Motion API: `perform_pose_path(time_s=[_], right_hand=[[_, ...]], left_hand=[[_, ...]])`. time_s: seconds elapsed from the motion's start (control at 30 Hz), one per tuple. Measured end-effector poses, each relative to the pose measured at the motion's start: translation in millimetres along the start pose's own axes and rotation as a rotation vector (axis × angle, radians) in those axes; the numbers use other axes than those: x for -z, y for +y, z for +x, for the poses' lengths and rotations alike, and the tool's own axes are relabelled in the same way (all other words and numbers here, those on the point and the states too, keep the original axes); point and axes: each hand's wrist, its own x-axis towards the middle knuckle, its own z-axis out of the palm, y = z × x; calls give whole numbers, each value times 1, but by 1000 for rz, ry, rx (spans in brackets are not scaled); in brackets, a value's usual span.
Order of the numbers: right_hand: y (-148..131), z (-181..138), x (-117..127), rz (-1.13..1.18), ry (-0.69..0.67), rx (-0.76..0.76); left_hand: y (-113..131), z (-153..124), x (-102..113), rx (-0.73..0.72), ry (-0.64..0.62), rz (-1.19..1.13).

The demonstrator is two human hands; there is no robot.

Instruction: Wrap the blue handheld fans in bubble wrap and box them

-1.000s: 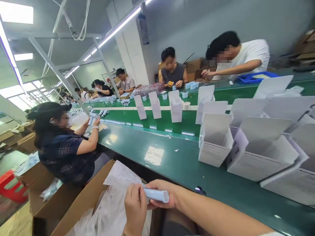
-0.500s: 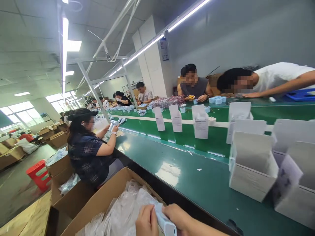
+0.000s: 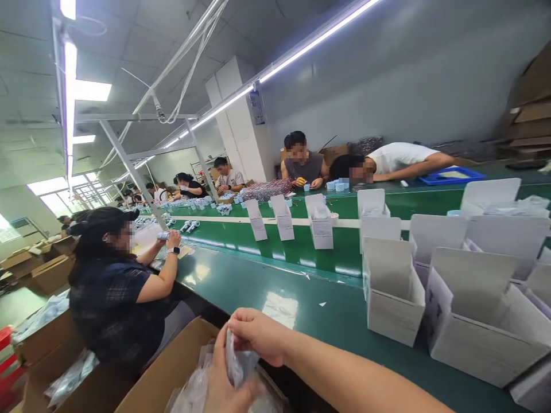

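Over an open cardboard box, my right hand [image 3: 260,335] pinches the upper end of a clear plastic bag [image 3: 235,361]. My left hand [image 3: 221,373] is wrapped around the same bag from the left, its thumb smeared by motion. Something pale, bluish-grey shows through the bag, partly covered by my fingers. Below my hands, the cardboard box [image 3: 167,361] holds a heap of clear plastic bags [image 3: 193,381].
Several open white cartons [image 3: 390,304] stand on the green bench [image 3: 340,321] at right. Smaller white boxes [image 3: 284,218] line the conveyor [image 3: 275,246]. A co-worker [image 3: 116,292] sits close on the left; others work across the conveyor, near a blue tray [image 3: 451,176].
The view has swung to the right. The light blue device with a port, earlier plainly seen in my hands, no longer shows clearly; my hands have risen and now grip a clear bag.
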Motion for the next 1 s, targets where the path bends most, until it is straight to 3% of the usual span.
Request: perform_pose_path(time_s=[0.1,0.17,0.27,0.37,0.47,0.57,0.73,0.9,1.0], right_hand=[[-12,27,19,-47,115,121],[-32,53,55,-106,301,198],[-70,98,137,-225,741,326],[-97,134,224,-357,1063,319],[-107,158,291,-522,1179,287],[-113,174,337,-715,1160,284],[-118,184,372,-1007,1002,290],[-118,175,362,-1197,944,207],[-122,165,350,-1233,959,164]], left_hand=[[0,33,-4,144,-17,18],[1,63,-1,246,25,-89],[7,117,0,267,140,-357],[19,175,-16,223,100,-581],[30,232,-45,178,-10,-693],[32,284,-83,146,-99,-769],[42,348,-156,114,-142,-903],[67,386,-220,66,-174,-933],[72,397,-240,-83,-251,-701]])
